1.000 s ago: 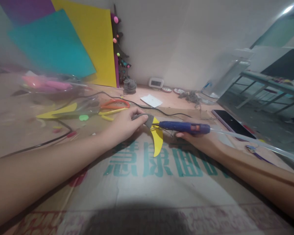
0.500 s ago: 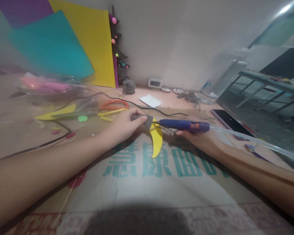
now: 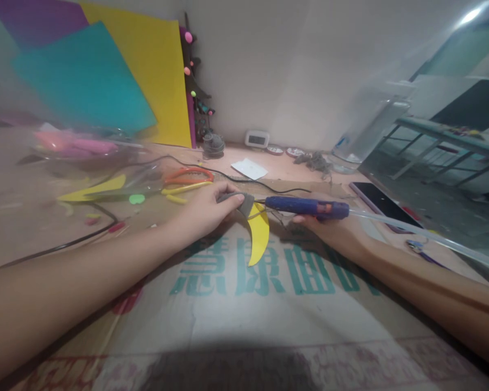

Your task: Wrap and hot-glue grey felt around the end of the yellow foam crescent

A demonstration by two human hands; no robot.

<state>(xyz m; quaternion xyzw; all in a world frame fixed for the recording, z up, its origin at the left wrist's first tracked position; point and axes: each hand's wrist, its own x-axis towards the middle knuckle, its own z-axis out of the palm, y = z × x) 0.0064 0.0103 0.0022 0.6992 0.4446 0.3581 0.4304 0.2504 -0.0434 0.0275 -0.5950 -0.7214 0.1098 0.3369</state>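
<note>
My left hand [image 3: 215, 209] pinches a small grey piece [image 3: 246, 203], perhaps wrapped in yarn, between thumb and fingers. From that piece hangs a yellow crescent-shaped cutout [image 3: 259, 236], its tip pointing down. My right hand [image 3: 321, 225] grips a blue hot glue gun [image 3: 295, 205], most of its fingers hidden behind and below the tool. The gun's nozzle points left and meets the grey piece near the top of the crescent. A long clear glue stick [image 3: 411, 231] sticks out of its back. Thin grey strands [image 3: 275, 215] show under the nozzle.
Orange-handled scissors [image 3: 189, 176], a yellow-handled tool [image 3: 183, 193] and a plastic bag [image 3: 89, 144] lie left. A black cable [image 3: 236, 178] crosses behind my hands. A phone [image 3: 385, 206] and a clear bottle [image 3: 361, 130] stand right. Coloured sheets [image 3: 89, 76] lean on the wall.
The yellow crescent has swung slightly, its lower tip now further left. The grey piece has turned a little in my left hand, while the glue gun stays nearly in place.
</note>
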